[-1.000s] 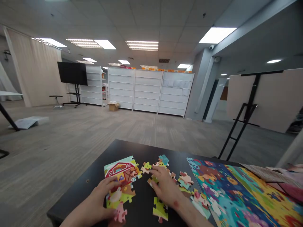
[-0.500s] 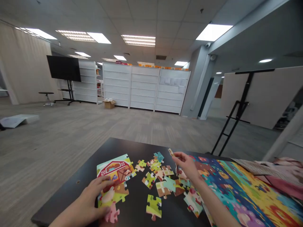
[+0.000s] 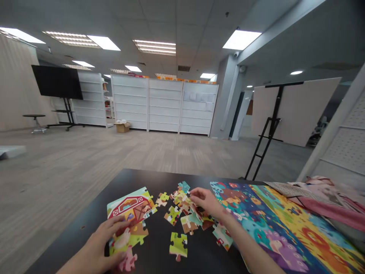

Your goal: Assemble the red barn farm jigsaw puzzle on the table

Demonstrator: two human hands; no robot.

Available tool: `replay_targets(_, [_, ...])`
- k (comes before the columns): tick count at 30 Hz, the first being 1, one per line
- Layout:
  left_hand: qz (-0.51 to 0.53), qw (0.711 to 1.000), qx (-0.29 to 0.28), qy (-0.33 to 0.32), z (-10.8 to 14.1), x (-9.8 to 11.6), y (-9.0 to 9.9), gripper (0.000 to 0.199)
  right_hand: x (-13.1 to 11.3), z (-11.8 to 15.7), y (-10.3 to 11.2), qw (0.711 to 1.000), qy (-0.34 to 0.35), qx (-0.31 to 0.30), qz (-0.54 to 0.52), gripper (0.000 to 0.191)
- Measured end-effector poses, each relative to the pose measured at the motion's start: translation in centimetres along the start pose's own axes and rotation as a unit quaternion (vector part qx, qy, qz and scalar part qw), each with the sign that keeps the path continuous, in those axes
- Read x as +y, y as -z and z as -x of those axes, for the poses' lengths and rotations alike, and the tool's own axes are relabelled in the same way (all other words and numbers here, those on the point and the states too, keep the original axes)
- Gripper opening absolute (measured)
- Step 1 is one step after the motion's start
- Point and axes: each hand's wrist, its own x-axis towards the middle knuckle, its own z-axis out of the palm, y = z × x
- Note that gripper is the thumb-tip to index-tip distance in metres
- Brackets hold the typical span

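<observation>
On the dark table (image 3: pixel 154 255), my left hand (image 3: pixel 102 247) rests with its fingers spread over the left part of a joined puzzle section (image 3: pixel 132 213) showing a red barn. Loose puzzle pieces (image 3: pixel 172 215) lie in a pile to the right of it. My right hand (image 3: pixel 203 199) is over the upper right of this pile, thumb and fingers pinched together; what they hold, if anything, is hidden. One green piece (image 3: pixel 178 245) lies apart, nearer the front edge.
Colourful illustrated boards (image 3: pixel 273 224) cover the table's right side, beside a pink and grey cloth (image 3: pixel 327 201). A black easel (image 3: pixel 264 144) stands beyond the table; white shelves (image 3: pixel 165 106) line the back.
My right hand has moved left and down to the pile; the piece it held up is no longer visible. My left hand stays on the barn section. The view has turned slightly right.
</observation>
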Motion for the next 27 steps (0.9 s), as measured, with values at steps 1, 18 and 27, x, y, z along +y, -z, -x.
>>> replay_targets(1, [0.003, 1.0, -0.013, 0.003, 0.0, 0.0, 0.0, 0.057, 0.0, 0.0, 0.5, 1.0, 0.004, 0.001, 0.021, 0.035])
replay_targets(18, [-0.004, 0.999, -0.041, 0.003, 0.1, -2.0, -1.5, 0.06, -2.6, 2.3, -0.1, 0.97, 0.048, -0.15, 0.186, 0.058])
replay_targets(27, [-0.006, 1.0, -0.011, 0.002, -0.1, -2.1, -1.9, 0.056, -1.0, 1.6, 0.2, 0.97, 0.01, -0.077, 0.232, 0.029])
